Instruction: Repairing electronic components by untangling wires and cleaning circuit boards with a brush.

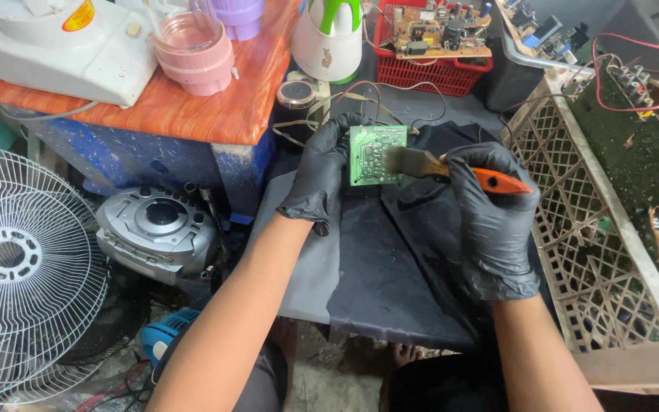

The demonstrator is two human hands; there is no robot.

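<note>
The gloved fingers [342, 131] of the left hand [320, 174] are curling around the left edge of a small green circuit board [376, 154], pinching it upright with its soldered face turned toward the person. The board is hanging in the air over a dark cloth [398, 267] spread across the lap, wires trailing away from its top edge. The fingers of the right hand [491, 221] are wrapping tightly around the orange handle of a paintbrush [451, 171], pressed together in a closed grip, and the bristles are lying flat against the right side of the board. Both hands are wearing black gloves, the bare forearms reaching up from below.

Just to the right of the brush hand, a pale latticed plastic crate [596, 252] is sitting with a large dark green board [634, 145] leaning inside it. Beyond the hands, a red basket [429, 72] is holding more brown circuit boards, and a white and green appliance [329, 38] is standing beside it. To the left, an orange tabletop [215, 107] is carrying a pink jar [192, 49] and a white machine base [62, 46]. Lower left, a silver portable stereo [158, 233] is resting near a white fan grille [24, 267].
</note>
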